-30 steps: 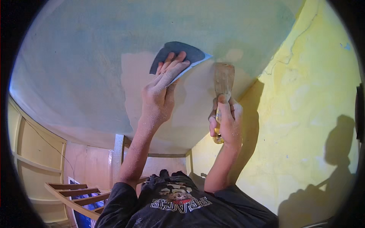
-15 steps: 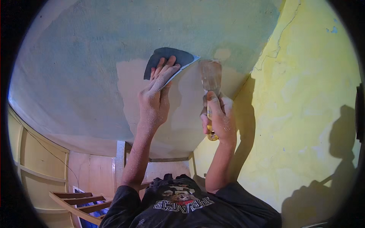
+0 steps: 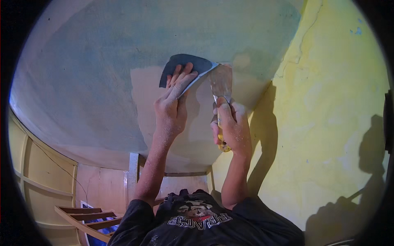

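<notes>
- While the left hand (image 3: pixel 172 104) holds a dark sheet (image 3: pixel 180 60) under the ceiling (image 3: pixel 102 69), the right hand (image 3: pixel 234 125) grips a scraper (image 3: pixel 221 80) by its handle.
- The scraper's blade points up, its tip beside the sheet's right corner.

The sandpaper (image 3: pixel 198 64) is charcoal, the wall (image 3: pixel 320 119) yellow.

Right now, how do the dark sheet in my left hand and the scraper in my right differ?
The dark sheet is charcoal with a pale bluish edge; the scraper has a smeared, brownish-grey blade and a yellow handle.
The sheet spreads broad and curved, while the scraper is narrow and straight, blade uppermost.
The left hand has fingers spread over the sheet; the right hand grips the scraper's handle.
Both are hand-held.
</notes>
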The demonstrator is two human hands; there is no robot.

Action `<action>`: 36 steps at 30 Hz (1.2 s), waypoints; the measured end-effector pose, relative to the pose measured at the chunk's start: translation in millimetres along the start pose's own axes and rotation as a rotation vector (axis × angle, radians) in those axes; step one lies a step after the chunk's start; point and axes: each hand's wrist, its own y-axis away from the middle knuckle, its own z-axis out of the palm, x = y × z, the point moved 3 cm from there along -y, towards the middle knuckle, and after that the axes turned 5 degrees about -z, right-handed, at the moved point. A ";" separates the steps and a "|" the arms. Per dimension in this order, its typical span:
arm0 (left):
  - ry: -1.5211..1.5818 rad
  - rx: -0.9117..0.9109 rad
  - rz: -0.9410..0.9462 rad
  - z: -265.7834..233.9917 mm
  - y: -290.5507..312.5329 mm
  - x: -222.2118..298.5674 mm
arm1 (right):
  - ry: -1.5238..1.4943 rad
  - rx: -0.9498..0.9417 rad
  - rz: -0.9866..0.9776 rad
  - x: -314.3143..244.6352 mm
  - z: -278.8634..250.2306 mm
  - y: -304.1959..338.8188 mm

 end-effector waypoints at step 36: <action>0.026 -0.205 0.004 -10.1 14.1 34.0 | -0.225 0.102 0.002 25.3 -26.7 18.6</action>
